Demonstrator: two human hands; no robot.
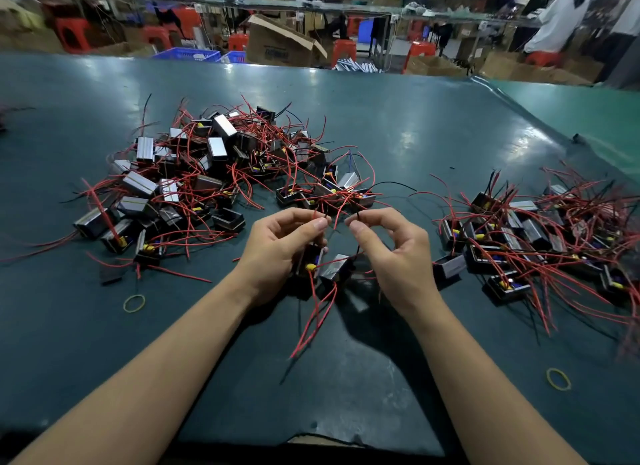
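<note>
On the left hand the grip pinches a red wire, on the right hand a black wire. Two modules sit beneath, mid-tabletop. I judge the heap at eleven o'clock remains, the batch at three o'clock done.

The counter is dark teal, and a lighter green sheet covers its upper right corner. The small boxes heaped at centre left are black with shiny silver-grey sides, some crossed by a thin yellowish line. Their wires are mostly red and a few are black, with yellow and blue parts inside. The left hand pinches a red wire, the right hand a black wire. Two rubber bands are yellow. Along the top, the stools are red, the crates blue and the cartons brown.
</note>
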